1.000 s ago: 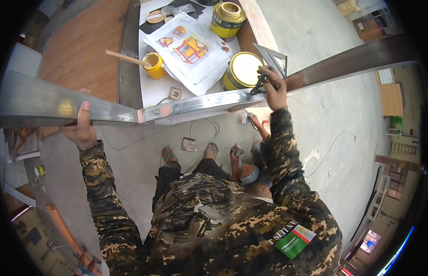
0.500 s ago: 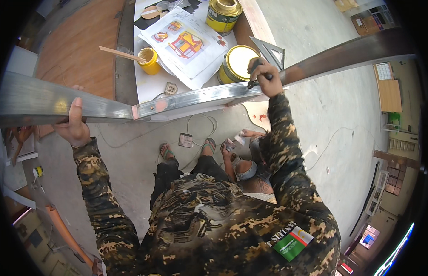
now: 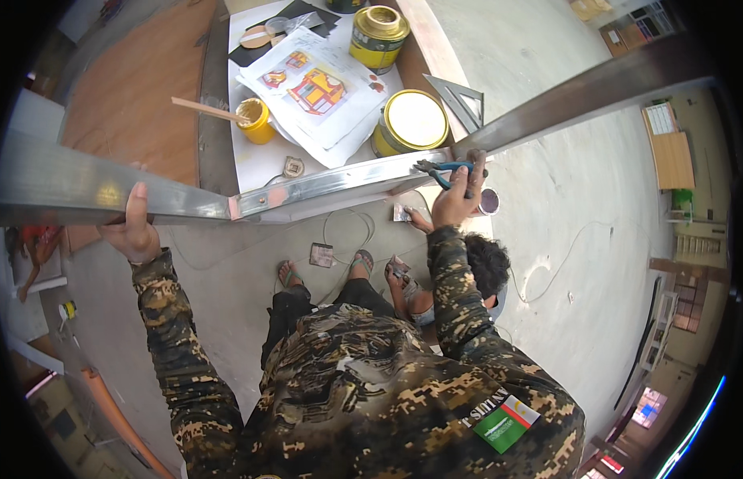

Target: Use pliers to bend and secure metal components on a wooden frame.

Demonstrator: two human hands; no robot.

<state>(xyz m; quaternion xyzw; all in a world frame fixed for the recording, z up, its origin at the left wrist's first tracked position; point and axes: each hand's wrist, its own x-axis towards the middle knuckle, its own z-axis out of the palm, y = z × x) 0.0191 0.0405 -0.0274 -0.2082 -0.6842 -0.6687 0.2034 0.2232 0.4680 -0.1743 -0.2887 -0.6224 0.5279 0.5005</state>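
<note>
A long metal channel (image 3: 339, 176) crosses in front of me, with a wide metal section (image 3: 84, 184) at its left and a darker one (image 3: 579, 92) at its right. My left hand (image 3: 134, 226) grips the left section from below, thumb against its near face, other fingers mostly hidden behind it. In my right hand (image 3: 458, 198) is a pair of pliers (image 3: 447, 171) with blue-and-black handles. Their jaws point left, close over the channel near its right end; I cannot tell if they touch it. A small screw or rivet head shows near the channel's left end.
Behind the channel, a table holds printed drawings (image 3: 316, 92), a yellow cup (image 3: 256, 124) with a stick, a lidded can (image 3: 411, 121), another can (image 3: 379, 40), a tape measure (image 3: 293, 167) and a triangle square (image 3: 459, 102). A person (image 3: 485, 271) crouches below my right arm. Cable lies on the floor.
My right hand has moved down and turned, so the pliers now show with jaws pointing left. My left hand stays on the metal. The crouching person's head has come into sight.
</note>
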